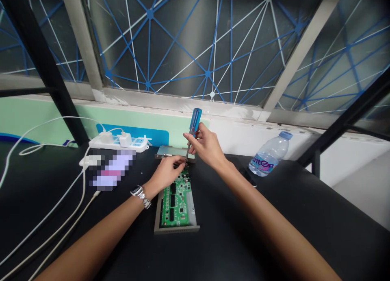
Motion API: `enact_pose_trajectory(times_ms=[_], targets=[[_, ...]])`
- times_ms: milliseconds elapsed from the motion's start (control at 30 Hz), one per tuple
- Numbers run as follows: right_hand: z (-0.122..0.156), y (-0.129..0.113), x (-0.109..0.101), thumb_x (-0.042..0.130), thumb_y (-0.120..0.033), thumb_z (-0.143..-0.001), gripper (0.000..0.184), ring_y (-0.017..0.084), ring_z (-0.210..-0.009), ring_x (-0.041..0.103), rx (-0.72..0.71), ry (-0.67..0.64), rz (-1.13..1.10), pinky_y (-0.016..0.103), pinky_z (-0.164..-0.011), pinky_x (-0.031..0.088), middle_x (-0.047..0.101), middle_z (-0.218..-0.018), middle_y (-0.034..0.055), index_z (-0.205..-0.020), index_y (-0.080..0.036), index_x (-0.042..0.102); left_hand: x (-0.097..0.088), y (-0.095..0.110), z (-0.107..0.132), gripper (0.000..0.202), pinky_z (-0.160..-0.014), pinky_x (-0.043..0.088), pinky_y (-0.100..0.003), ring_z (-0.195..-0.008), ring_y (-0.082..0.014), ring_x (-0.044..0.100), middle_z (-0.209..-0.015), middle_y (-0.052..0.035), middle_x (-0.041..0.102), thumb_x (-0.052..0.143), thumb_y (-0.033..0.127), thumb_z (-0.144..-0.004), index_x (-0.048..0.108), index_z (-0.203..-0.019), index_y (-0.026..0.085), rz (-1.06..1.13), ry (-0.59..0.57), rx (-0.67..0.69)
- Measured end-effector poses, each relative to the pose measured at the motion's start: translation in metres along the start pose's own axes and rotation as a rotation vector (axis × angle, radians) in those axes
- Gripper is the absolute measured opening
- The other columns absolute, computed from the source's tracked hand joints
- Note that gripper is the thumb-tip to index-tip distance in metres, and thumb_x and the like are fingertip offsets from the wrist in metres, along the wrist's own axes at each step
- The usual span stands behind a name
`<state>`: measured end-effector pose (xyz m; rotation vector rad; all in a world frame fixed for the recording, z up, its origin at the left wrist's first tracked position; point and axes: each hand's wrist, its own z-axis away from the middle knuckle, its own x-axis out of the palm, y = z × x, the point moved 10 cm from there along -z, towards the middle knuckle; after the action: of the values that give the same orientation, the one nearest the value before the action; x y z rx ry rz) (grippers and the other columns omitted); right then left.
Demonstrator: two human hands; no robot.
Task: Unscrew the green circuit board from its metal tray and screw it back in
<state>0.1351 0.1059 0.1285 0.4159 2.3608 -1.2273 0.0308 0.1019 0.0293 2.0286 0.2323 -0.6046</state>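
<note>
Right grip [205,144]: closed round a screwdriver [194,120] with a clear blue handle. The tool stands nearly upright, its shaft pointing down to the far end of the circuit board.

Left grip [166,173]: laid on the far end of the circuit board, fingers curled down just beside the screwdriver tip. Whether they pinch anything cannot be told. A metal-banded wristwatch [140,193] sits on that wrist.

Circuit board [176,201]: green, with rows of dark components, lying flat in a shallow grey metal tray [175,229] at the middle of the black table [231,240]. Its printing is too small to read.

Grey plate [169,151]: flat on the table, just behind the tray.

Water bottle [269,155]: clear plastic with a blue cap, lying tilted on the table to the right, well apart from the board. The blue and pink label carries white lettering that cannot be read with certainty.

Power strip [117,142]: white, at the far left, with two white chargers plugged in. White cables [55,216] trail from it across the table.

Pixelated patch [112,169]: contents illegible, near the strip.
</note>
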Motion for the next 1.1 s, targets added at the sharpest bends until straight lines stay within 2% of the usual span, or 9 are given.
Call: enact_pose_trajectory(times_ms=[333, 633, 800, 900, 1000, 1100], targets=[[0.000, 0.003, 0.003, 0.053, -0.052, -0.091, 0.033, 0.012, -0.049, 0.064, -0.002, -0.012, -0.039, 0.023, -0.045, 0.050, 0.063, -0.075, -0.0009, -0.089, -0.024, 0.038, -0.001, -0.005, 0.001, 0.019, -0.083, 0.053, -0.031, -0.090, -0.0206, 0.070, -0.097, -0.0042, 0.076, 0.055, 0.025, -0.089, 0.072, -0.098, 0.021, -0.013, 0.004, -0.041], [-0.003, 0.004, 0.005, 0.058, -0.044, -0.089, 0.027, 0.015, -0.060, 0.068, 0.031, -0.154, -0.174, 0.026, -0.052, 0.056, 0.068, -0.077, 0.0043, -0.086, -0.019, 0.048, -0.002, -0.006, 0.002, 0.017, -0.083, 0.052, -0.030, -0.089, -0.0206, 0.070, -0.094, -0.0035, 0.076, 0.055, 0.028, -0.090, 0.071, -0.095, 0.022, -0.089, 0.008, -0.051], [-0.003, 0.006, 0.007, 0.056, -0.044, -0.090, 0.027, 0.015, -0.062, 0.068, 0.051, -0.190, -0.166, 0.026, -0.053, 0.053, 0.070, -0.084, 0.0070, -0.092, -0.018, 0.052, -0.003, 0.002, 0.004, 0.024, -0.085, 0.050, -0.031, -0.096, -0.0218, 0.069, -0.103, -0.0026, 0.075, 0.050, 0.029, -0.094, 0.070, -0.107, 0.026, -0.161, 0.004, -0.002], [-0.002, 0.005, 0.003, 0.057, -0.050, -0.088, 0.032, 0.015, -0.059, 0.066, 0.053, -0.113, -0.059, 0.027, -0.051, 0.049, 0.069, -0.081, 0.0053, -0.093, -0.019, 0.052, -0.003, 0.003, 0.004, 0.026, -0.087, 0.049, -0.033, -0.096, -0.0231, 0.068, -0.102, -0.0026, 0.075, 0.048, 0.031, -0.095, 0.072, -0.103, 0.026, -0.219, 0.001, -0.005], [-0.002, 0.000, -0.008, 0.059, -0.060, -0.083, 0.040, 0.015, -0.055, 0.059, 0.025, 0.054, 0.159, 0.028, -0.051, 0.041, 0.064, -0.071, 0.0026, -0.083, -0.020, 0.052, -0.004, 0.004, 0.004, 0.025, -0.085, 0.049, -0.033, -0.094, -0.0236, 0.069, -0.100, -0.0026, 0.075, 0.048, 0.031, -0.095, 0.072, -0.101, 0.026, -0.247, 0.013, -0.016], [-0.002, -0.005, -0.011, 0.055, -0.065, -0.084, 0.045, 0.015, -0.054, 0.052, -0.017, 0.132, 0.295, 0.028, -0.050, 0.034, 0.056, -0.059, 0.0009, -0.073, -0.021, 0.052, -0.004, 0.005, 0.005, 0.025, -0.083, 0.049, -0.032, -0.094, -0.0238, 0.069, -0.100, -0.0024, 0.075, 0.048, 0.032, -0.095, 0.072, -0.101, 0.026, -0.257, 0.013, -0.015]])
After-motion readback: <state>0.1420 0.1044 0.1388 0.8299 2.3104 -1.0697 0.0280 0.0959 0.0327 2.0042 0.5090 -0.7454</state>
